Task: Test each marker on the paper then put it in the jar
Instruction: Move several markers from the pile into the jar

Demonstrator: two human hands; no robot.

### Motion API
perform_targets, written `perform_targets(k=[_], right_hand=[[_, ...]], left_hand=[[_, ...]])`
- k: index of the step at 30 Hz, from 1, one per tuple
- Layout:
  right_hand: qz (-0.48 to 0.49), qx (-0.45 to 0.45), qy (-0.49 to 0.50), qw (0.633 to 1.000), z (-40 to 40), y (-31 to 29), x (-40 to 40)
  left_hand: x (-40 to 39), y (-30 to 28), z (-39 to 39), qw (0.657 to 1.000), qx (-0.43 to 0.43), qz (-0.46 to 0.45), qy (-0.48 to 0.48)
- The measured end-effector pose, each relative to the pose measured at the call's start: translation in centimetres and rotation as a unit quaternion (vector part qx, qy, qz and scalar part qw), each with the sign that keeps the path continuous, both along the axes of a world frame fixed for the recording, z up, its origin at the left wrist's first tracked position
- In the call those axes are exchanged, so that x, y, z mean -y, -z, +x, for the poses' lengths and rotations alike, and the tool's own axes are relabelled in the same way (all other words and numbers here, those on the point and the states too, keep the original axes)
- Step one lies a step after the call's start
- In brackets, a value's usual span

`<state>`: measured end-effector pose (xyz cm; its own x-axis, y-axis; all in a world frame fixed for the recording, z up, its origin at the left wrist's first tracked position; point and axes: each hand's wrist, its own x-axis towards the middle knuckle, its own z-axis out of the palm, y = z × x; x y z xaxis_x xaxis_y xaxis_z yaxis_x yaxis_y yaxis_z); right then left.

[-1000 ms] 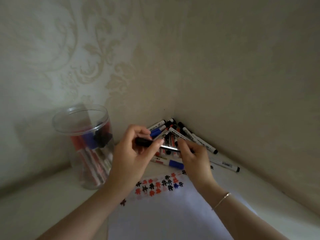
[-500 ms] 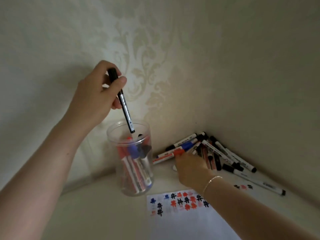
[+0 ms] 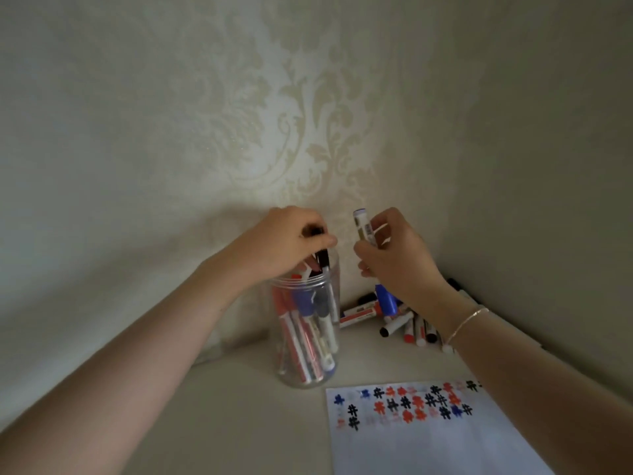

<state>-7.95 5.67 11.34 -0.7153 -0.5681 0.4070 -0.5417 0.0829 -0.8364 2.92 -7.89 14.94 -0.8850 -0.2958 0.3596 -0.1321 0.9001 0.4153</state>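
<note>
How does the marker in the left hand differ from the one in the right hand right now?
The black-capped marker in the left hand sits cap up, its lower end inside the jar; the blue-capped marker in the right hand is clear of the jar, cap down. Both are held roughly upright, with white barrels.

wall (image 3: 291,114): cream, patterned with a paler damask of scrolling leaves
jar (image 3: 305,375): clear, colourless; red, blue and black caps and white barrels are seen through it
marker in left hand (image 3: 83,260): black cap, white barrel
marker in right hand (image 3: 363,228): white barrel, blue end at 12 o'clock, blue cap at 6 o'clock
loose markers (image 3: 407,323): white barrels, red and black caps
paper (image 3: 428,443): white, marked along its 12 o'clock edge with hash signs in black, red and blue
bracelet (image 3: 466,322): gold
</note>
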Motion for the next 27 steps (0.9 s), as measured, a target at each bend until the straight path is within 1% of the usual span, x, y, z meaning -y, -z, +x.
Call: perform_targets(k=[1, 2, 4, 6, 7, 8, 9, 10, 11, 12, 13, 14, 16, 17, 18, 20, 22, 24, 25, 27], right_hand=[[0.008, -0.006, 0.007, 1.000, 0.0, 0.2, 0.0], [0.012, -0.005, 0.012, 1.000, 0.1, 0.5, 0.1], [0.004, 0.022, 0.015, 1.000, 0.2, 0.9, 0.1], [-0.012, 0.056, 0.025, 0.998, 0.2, 1.1, 0.1], [-0.019, 0.067, 0.038, 0.997, 0.1, 1.0, 0.0], [-0.027, 0.078, 0.051, 0.995, 0.0, 0.9, -0.1], [-0.041, 0.095, 0.060, 0.993, -0.1, 0.8, -0.3], [-0.063, 0.122, 0.063, 0.989, -0.3, 0.6, -0.5], [-0.093, 0.158, 0.060, 0.981, -0.4, 0.4, -0.9], [-0.127, 0.197, 0.052, 0.971, -0.4, 0.2, -1.3], [-0.160, 0.232, 0.044, 0.959, -0.4, 0.0, -1.7], [-0.190, 0.256, 0.037, 0.947, -0.4, 0.0, -2.2], [-0.234, 0.288, 0.034, 0.928, -0.2, 0.2, -3.0], [-0.246, 0.300, 0.036, 0.921, 0.0, 0.4, -3.4], [-0.250, 0.309, 0.035, 0.917, 0.2, 0.7, -3.8], [-0.237, 0.322, 0.005, 0.916, 0.3, 1.3, -4.7], [-0.182, 0.318, -0.054, 0.929, -0.2, 2.1, -5.7], [-0.077, 0.280, -0.096, 0.952, -0.7, 2.7, -6.9], [-0.037, 0.266, -0.112, 0.957, -1.0, 2.9, -7.3], [-0.008, 0.274, -0.132, 0.953, -1.3, 3.1, -8.0]], left_hand=[[-0.3, 0.0, -0.1, 0.998, 0.046, -0.035, -0.001], [-0.5, 0.0, -0.2, 0.995, 0.091, -0.047, -0.001], [-0.7, 0.0, -0.4, 0.986, 0.165, -0.032, -0.003], [-0.8, -0.3, -0.5, 0.979, 0.202, -0.011, -0.011], [-1.0, -0.4, -0.5, 0.981, 0.194, -0.008, -0.021], [-1.2, -0.6, -0.4, 0.987, 0.160, -0.009, -0.033], [-1.6, -0.7, -0.2, 0.994, 0.098, -0.015, -0.044], [-2.1, -0.8, 0.1, 0.998, 0.014, -0.029, -0.052], [-3.0, -0.8, 0.4, 0.995, -0.070, -0.047, -0.048], [-4.1, -0.7, 0.7, 0.990, -0.121, -0.064, -0.033], [-5.4, -0.3, 0.9, 0.989, -0.130, -0.072, -0.013], [-6.6, 0.4, 0.8, 0.992, -0.103, -0.071, 0.005], [-8.5, 2.7, -0.1, 0.998, -0.010, -0.052, 0.024], [-9.0, 3.8, -0.6, 0.999, 0.015, -0.033, 0.031], [-9.3, 4.8, -1.3, 0.999, 0.019, -0.006, 0.040], [-9.6, 6.1, -2.2, 0.994, 0.012, 0.085, 0.069], [-9.7, 6.8, -2.6, 0.977, 0.028, 0.177, 0.116], [-9.7, 7.4, -2.7, 0.960, 0.050, 0.231, 0.149], [-9.7, 7.7, -2.6, 0.954, 0.061, 0.247, 0.158], [-9.8, 7.9, -2.3, 0.937, 0.076, 0.293, 0.173]])
